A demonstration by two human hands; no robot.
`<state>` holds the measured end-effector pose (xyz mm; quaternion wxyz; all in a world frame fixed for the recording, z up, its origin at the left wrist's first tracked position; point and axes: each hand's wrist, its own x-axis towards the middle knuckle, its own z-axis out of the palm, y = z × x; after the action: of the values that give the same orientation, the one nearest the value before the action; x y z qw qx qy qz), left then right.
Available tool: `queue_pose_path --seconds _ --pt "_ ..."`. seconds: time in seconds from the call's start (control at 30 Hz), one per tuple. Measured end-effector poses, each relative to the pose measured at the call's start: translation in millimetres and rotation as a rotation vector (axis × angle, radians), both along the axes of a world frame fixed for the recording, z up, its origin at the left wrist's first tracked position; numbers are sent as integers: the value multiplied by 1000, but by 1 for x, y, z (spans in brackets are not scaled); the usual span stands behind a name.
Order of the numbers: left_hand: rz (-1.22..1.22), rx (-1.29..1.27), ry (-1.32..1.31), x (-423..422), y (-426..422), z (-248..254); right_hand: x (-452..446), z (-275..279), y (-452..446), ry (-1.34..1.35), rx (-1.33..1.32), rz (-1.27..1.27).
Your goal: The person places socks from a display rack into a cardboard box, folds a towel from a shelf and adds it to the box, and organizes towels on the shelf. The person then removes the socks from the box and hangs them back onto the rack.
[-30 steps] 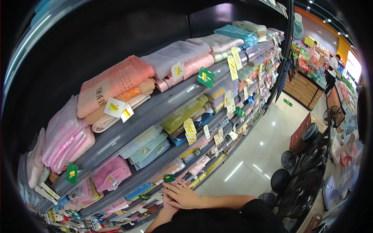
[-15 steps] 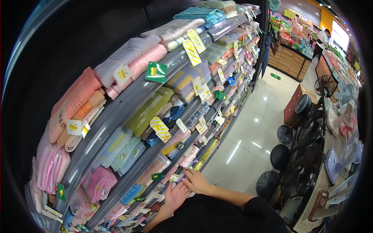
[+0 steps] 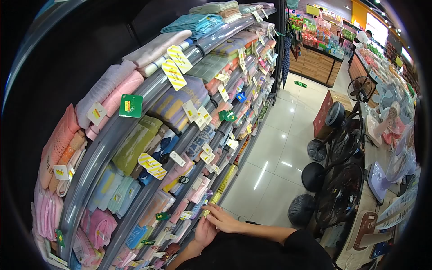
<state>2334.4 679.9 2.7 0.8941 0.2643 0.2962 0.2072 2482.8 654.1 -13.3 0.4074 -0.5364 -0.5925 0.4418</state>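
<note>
I read this as close hand-work at bottom centre, my right hand [image 3: 223,221] laid against my left hand [image 3: 205,231] by a small yellow tag [image 3: 206,213] near the towels [image 3: 136,145], pinch impossible to tell; any reach calls for parting them.

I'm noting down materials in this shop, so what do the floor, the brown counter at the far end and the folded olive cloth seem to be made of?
The floor: probably ceramic or stone tile, polished; straight joints and bright light reflections show.
The brown counter: wood or wood-look laminate, in banded brown panels; I can't tell which.
The olive cloth: likely cotton towelling, matte; its folds look soft and thick.
</note>
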Motion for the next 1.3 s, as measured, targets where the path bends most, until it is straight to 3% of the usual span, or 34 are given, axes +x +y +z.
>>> queue_pose_path --seconds 0.1,0.17,0.3,0.37,0.47,0.67,0.87,1.0,1.17,1.2,1.3 --pt "-30 -21 -3 9 -2 6 13 10 -8 57 -61 76" --pt "-101 20 33 11 0 7 16 18 -15 573 -310 175" --pt "-186 111 97 13 -5 2 14 -4 -17 468 -206 265" --pt "-142 107 115 9 -10 -3 12 1 -17 700 -370 262" --pt "-67 113 156 4 -14 -9 9 13 -19 691 -489 243" --pt "28 92 200 -8 -27 -11 -17 -13 -24 720 -456 129" --pt "93 -79 206 -47 -43 -49 -49 -19 -32 765 -561 223" --pt "152 -29 240 -71 -55 -6 -81 -6 -39 657 -545 234" --pt "274 -74 203 -114 -75 -26 -122 16 -50 609 -618 254" --pt "319 -104 174 -122 -79 -32 -131 0 -52 621 -531 273" --pt "419 -123 177 -143 -97 -25 -157 1 -65 596 -592 242"
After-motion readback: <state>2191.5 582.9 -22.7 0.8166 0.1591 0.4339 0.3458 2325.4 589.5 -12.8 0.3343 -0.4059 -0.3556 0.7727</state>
